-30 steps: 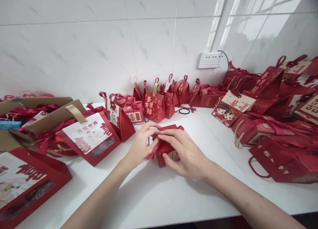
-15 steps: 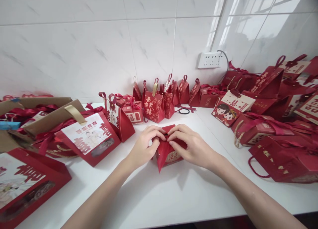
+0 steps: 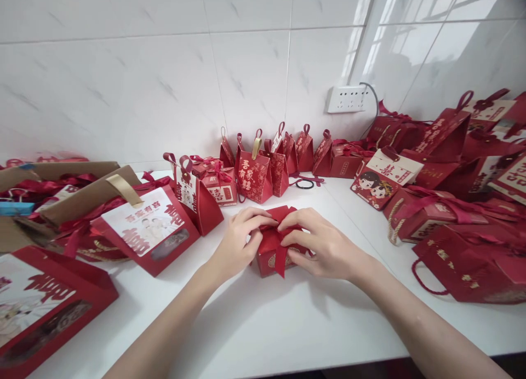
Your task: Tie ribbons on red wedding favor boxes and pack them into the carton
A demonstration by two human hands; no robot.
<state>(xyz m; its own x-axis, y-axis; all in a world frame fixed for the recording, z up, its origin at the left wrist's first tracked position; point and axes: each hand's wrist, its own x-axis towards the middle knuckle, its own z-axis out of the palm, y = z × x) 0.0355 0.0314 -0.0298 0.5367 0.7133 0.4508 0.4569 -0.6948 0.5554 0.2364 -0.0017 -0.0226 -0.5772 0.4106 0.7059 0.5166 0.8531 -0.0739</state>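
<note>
A small red box (image 3: 268, 260) with gold print on its front stands on the white table between my hands. A red ribbon (image 3: 280, 257) lies over its top, and one end hangs down the front. My left hand (image 3: 242, 237) is at the box's left side, its fingers curled and pinching the ribbon near the top. From the right, my right hand (image 3: 320, 243) reaches over the box with bent fingers, closed on the ribbon beside the left fingertips. The exact grip points are partly hidden by the fingers.
Red gift boxes (image 3: 252, 176) line the white wall. A carton (image 3: 86, 195) of ribboned boxes and window boxes (image 3: 150, 225) stand at the left. Piled boxes (image 3: 472, 264) fill the right. A black hair tie (image 3: 304, 184) lies behind the hands, below a power socket (image 3: 347, 99).
The hanging ribbon end has shifted right and looks narrower. My right fingers have spread a little and moved slightly right; more of the box's front left shows.
</note>
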